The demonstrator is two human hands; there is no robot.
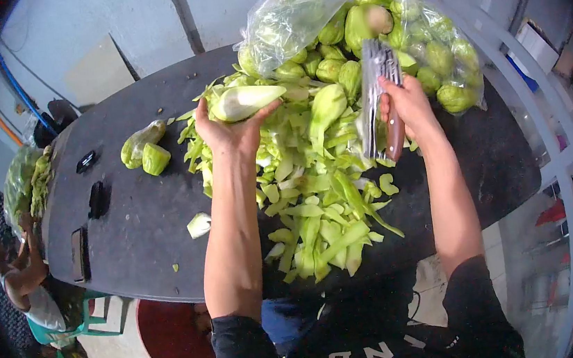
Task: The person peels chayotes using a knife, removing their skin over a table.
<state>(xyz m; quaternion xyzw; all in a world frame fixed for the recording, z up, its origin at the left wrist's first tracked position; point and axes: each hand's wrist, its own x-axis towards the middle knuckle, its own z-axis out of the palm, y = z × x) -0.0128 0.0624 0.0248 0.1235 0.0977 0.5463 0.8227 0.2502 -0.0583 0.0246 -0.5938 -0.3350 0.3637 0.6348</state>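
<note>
In the palm of my left hand (224, 133) lies a pale peeled chayote (248, 102), with the fingers curled up around it. My right hand (408, 107) grips a knife (395, 138) by its brown handle. Its broad blade shows a striped pattern and points up and away from me. Beneath and between both hands spreads a heap of green peelings (291, 154). A partly peeled chayote (327, 108) rests on the heap, between the hands. Just beyond the knife, whole green chayotes (329, 70) spill from a clear plastic bag (288, 28).
The dark table (139, 236) has a curved edge. Two chayote pieces (144, 150) and a white chunk (199, 225) lie left of the heap. Several small dark objects, one phone-like (80, 255), line the left side. A person (28, 283) sits there. A red tub (175, 344) stands below.
</note>
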